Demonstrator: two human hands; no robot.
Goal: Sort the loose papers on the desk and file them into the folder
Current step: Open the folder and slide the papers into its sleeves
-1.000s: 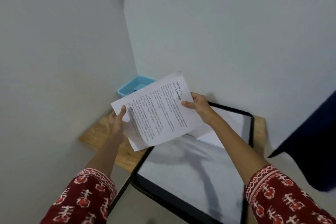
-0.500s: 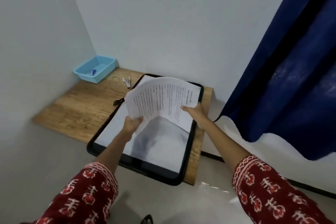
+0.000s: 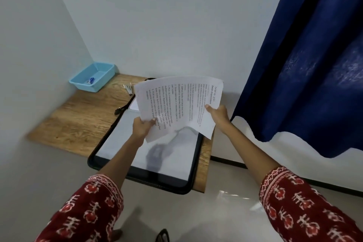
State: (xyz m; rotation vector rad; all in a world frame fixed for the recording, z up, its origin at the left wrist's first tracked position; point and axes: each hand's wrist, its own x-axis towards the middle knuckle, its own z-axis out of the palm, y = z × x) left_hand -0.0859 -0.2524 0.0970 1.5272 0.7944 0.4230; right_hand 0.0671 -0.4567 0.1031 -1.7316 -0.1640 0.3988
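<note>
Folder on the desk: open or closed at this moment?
Open. The folder lies flat on the desk, pale inside face up, while both hands, left and right, hold the papers above it.

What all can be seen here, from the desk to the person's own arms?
Printed papers: a few sheets, white with black text, held up over the folder.
Folder: one, black rim with pale inside, lying open on the desk, overhanging its near edge.
Loose sheet: one, white, at the folder's far end.
Desk: one, wood-grain brown, in the corner.
Basket: one, light blue, far left corner of the desk, a small blue and white item inside.
Small items: too small to name, beside the folder.
Curtain: one, dark blue, right.
Left hand: grips the papers' near left edge.
Right hand: holds their right edge.
Sleeves: two, red with white pattern.
</note>
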